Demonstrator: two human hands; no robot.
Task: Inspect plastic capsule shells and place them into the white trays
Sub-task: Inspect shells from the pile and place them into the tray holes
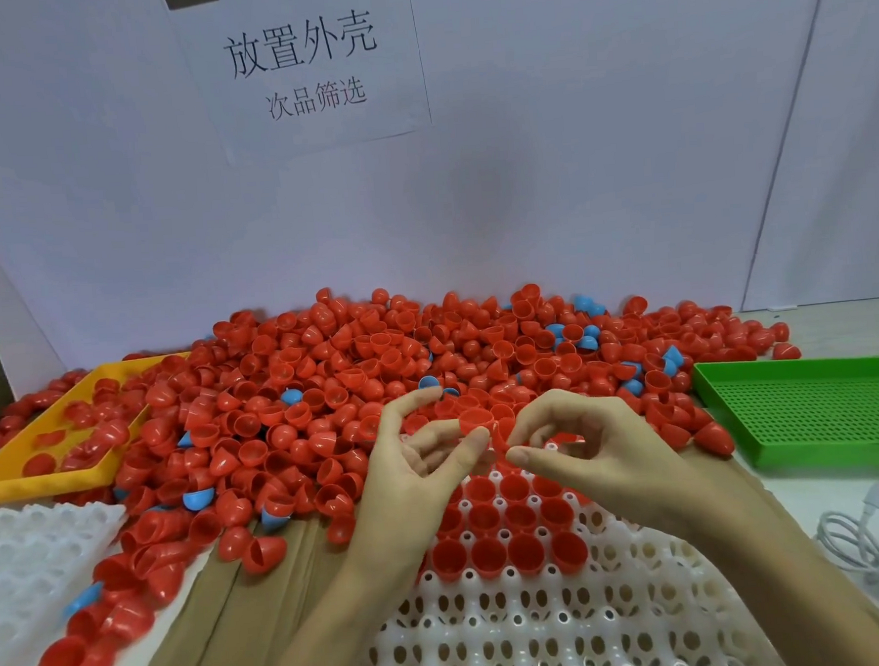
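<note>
A yellow tray (pixel 4 483) and a spare white tray (pixel 24 554) lie far left of the hands. The left hand (pixel 415 468) pinches a red capsule shell (pixel 476 420) between thumb and fingers above the partly filled white tray (pixel 573 613); the right hand (pixel 589 452), fingers curled, holds nothing visible. Behind them, a heap of red and blue shells (pixel 352 369); right, a green perforated tray (pixel 818 412).

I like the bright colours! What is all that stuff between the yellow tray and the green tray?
In the head view, a big pile of red shells, with a few blue shells mixed in, fills the stretch between the yellow tray and the green tray.
</note>
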